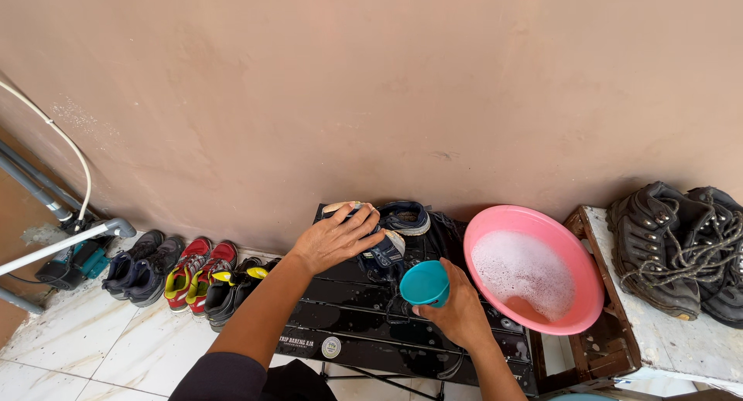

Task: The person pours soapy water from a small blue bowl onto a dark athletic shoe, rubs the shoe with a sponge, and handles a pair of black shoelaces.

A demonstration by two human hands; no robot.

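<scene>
1. Up close in the head view, the left hand point(334, 237) presses flat on a dark blue sneaker point(391, 234). Its fingers wrap over the top, holding it down.
2. The sneaker lies on a wet black folding table point(348, 323), just left of a pink basin point(534, 268) full of soapy water.
3. The right hand point(458, 312) grips a small teal cup point(425, 282), fingers closed round it, tipped toward the sneaker.
4. The sneaker looks soft and bendy, light, and likely slippery when wet. A good place to grab seems to be its middle or heel.
5. Its long side runs left to right. I cannot tell which end is the toe.
6. More shoes point(182, 275) sit on the tiled floor point(101, 347). Black boots point(681, 246) rest on a white bench point(681, 347).
</scene>
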